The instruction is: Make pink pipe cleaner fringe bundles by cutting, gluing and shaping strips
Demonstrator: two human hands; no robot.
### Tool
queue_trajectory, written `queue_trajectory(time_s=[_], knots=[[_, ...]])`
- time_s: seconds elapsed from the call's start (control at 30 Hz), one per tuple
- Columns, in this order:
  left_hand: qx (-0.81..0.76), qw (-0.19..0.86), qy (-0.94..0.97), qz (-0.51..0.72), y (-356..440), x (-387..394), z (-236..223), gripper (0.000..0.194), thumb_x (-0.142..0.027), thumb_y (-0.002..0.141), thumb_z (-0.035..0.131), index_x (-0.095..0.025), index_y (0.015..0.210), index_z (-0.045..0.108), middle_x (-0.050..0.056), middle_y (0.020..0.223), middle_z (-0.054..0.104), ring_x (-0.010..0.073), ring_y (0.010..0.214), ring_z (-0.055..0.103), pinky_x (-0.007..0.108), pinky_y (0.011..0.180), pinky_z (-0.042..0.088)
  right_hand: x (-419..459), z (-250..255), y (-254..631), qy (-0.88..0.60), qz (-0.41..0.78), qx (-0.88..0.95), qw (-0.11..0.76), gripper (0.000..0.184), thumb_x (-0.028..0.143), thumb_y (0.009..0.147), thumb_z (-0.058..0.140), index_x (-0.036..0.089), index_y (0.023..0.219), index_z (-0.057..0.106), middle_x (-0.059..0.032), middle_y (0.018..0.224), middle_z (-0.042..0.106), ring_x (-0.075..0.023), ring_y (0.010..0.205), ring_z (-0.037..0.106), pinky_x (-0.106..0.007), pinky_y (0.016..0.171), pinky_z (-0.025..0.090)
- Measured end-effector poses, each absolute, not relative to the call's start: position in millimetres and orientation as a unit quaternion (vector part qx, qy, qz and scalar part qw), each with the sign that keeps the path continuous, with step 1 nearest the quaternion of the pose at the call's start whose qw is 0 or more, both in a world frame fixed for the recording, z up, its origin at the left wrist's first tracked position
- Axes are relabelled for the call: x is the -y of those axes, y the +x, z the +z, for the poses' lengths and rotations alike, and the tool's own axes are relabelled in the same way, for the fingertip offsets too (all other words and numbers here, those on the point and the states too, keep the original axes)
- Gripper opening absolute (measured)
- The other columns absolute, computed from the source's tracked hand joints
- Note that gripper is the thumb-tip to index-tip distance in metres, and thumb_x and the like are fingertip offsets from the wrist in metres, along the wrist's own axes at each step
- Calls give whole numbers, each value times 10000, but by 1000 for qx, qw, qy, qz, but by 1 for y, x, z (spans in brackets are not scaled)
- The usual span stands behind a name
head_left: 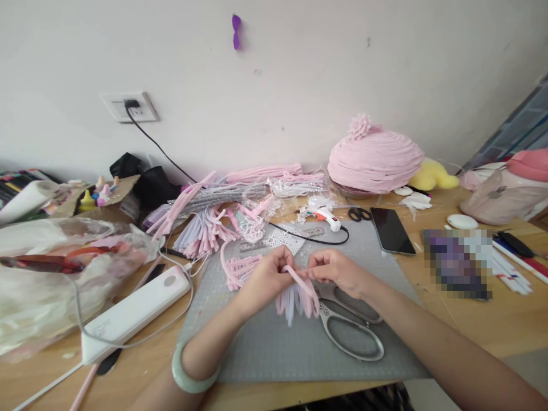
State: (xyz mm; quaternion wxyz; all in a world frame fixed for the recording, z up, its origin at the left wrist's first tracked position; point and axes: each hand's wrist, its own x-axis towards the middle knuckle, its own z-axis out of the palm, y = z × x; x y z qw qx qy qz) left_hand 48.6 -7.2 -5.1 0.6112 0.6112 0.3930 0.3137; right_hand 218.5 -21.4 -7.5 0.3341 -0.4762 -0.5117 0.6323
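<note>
Over the grey cutting mat (257, 354), my left hand (276, 278) and my right hand (336, 269) meet with fingers closed on a bunch of pink and pale blue pipe cleaners (297, 299). Looped ends of the bunch hang below my fingers. Both hands pinch near its top, where the fingertips hide the exact grip. Large metal scissors (353, 331) lie on the mat below my right hand. More pink pipe cleaners (242, 268) lie bundled to the left of my left hand. A sheet of white beads (285, 237) sits just beyond the hands.
A glue gun (329, 218), small black scissors (358, 214) and a phone (393, 230) lie behind the mat. A white power strip (135, 319) and plastic bag (38, 308) are at left. At the back stands a pink yarn-like dome (374, 160) near piled pipe cleaners (205, 231).
</note>
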Motion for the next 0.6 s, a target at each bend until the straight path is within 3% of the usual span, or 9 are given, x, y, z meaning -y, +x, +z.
queue_trajectory(time_s=[0.17,0.43,0.6], knots=[[-402,659,510,381,48,2,-4,299,-416,680,636,-151,711,501,-66,558,469,44,467,384,171,447,269,17,-6,221,-473,611,482,413,189,267,587,647,164,515,506,61,471,418,-61,461,341,-232,465,223],[-396,683,443,424,45,-4,-8,311,-355,603,720,-145,684,505,-42,585,537,59,489,468,177,483,341,12,-11,228,-460,636,476,396,287,432,672,648,146,671,621,14,624,555,-67,513,415,-237,517,298],[-406,677,451,416,47,-1,-5,320,-352,579,736,-150,673,506,-50,570,540,59,472,465,177,474,342,11,-11,228,-475,620,499,375,220,364,656,676,151,692,642,24,619,560,-64,507,411,-233,505,285]])
